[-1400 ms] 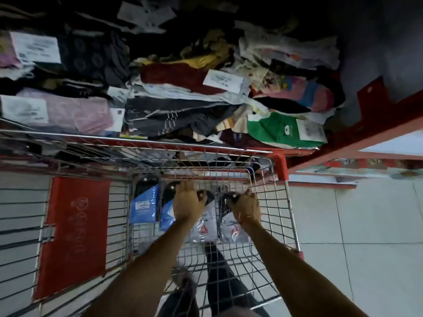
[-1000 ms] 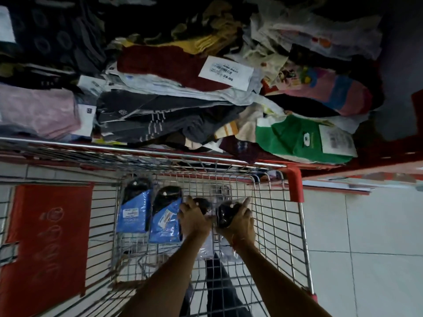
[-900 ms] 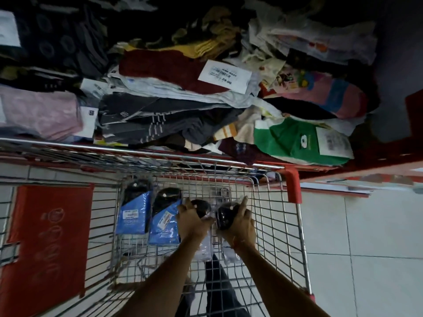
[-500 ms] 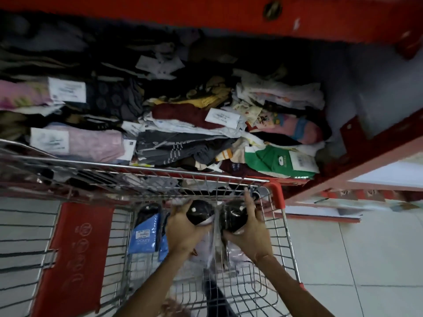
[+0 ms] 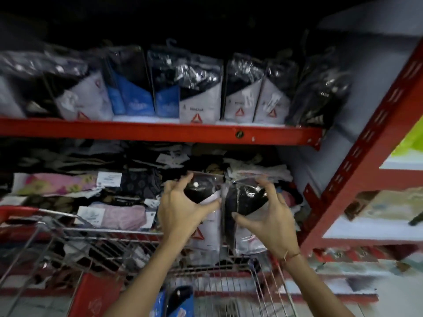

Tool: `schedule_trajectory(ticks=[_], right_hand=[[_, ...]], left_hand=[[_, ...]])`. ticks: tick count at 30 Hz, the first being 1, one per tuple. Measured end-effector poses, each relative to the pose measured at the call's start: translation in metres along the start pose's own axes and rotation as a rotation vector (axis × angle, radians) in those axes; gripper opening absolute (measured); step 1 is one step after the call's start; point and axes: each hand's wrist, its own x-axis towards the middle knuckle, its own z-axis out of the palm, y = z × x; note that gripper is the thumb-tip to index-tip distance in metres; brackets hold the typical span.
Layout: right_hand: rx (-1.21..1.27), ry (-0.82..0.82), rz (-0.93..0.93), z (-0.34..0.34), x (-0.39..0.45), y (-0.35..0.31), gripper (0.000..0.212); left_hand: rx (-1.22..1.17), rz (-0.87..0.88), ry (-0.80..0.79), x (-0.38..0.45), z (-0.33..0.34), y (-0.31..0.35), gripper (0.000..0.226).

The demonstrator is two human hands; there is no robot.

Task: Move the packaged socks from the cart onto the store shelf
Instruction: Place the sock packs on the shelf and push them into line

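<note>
My left hand (image 5: pixel 183 213) grips a clear pack of black socks with a white card and red triangle (image 5: pixel 207 234). My right hand (image 5: pixel 272 223) grips a second black sock pack (image 5: pixel 242 200) right beside it. Both packs are held upright above the wire cart (image 5: pixel 229 284), in front of the lower shelf. A blue sock pack (image 5: pixel 174 303) still lies in the cart. The upper red shelf (image 5: pixel 160 131) carries a row of standing sock packs (image 5: pixel 199 94), white and blue.
The lower shelf holds a messy heap of loose folded socks with price tags (image 5: pixel 109 179). A red upright post (image 5: pixel 357 156) stands at the right, with another shelving unit (image 5: pixel 377 225) beyond it. The cart's red panel (image 5: pixel 96 296) is at lower left.
Both hands have lifted the two black sock packs out of the cart and up toward the shelves. The view has tilted up, so the upper shelf with standing packs shows.
</note>
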Motion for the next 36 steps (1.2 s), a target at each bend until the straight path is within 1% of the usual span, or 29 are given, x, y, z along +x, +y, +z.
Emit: schedule_trajectory(ticks=[3,7,11,17,20,22,26,31,33,36], right_hand=[[0.006,0.141,-0.075,-0.035,0.029,-0.023,0.086],[0.001,0.280,-0.145,-0.077,0.064,-0.049,0.085],[-0.018,0.405,-0.184,-0.107,0.101,-0.061,0.085],[0.071,0.583,-0.152,-0.124,0.145,-0.059,0.083],[0.083,0.657,-0.130,-0.125,0.160,-0.056,0.082],[0.078,0.699,-0.130,-0.123,0.171,-0.056,0.082],[0.070,0.739,-0.142,-0.105,0.192,-0.055,0.082],[0.098,0.734,-0.149,-0.068,0.207,-0.040,0.081],[0.090,0.710,-0.144,-0.057,0.211,-0.031,0.082],[0.085,0.654,-0.116,-0.048,0.215,-0.016,0.085]], left_hand=[[-0.038,0.108,0.105,0.027,-0.022,0.038,0.093],[-0.107,0.210,0.219,0.055,-0.040,0.090,0.096],[-0.142,0.296,0.277,0.076,-0.042,0.139,0.095],[-0.153,0.373,0.355,0.101,-0.030,0.199,0.093],[-0.145,0.399,0.386,0.113,-0.023,0.216,0.091],[-0.147,0.385,0.400,0.123,-0.018,0.222,0.091],[-0.183,0.357,0.420,0.140,-0.003,0.221,0.088],[-0.168,0.381,0.459,0.148,0.024,0.194,0.080],[-0.132,0.399,0.442,0.150,0.034,0.184,0.079],[0.011,0.473,0.377,0.150,0.045,0.175,0.080]])
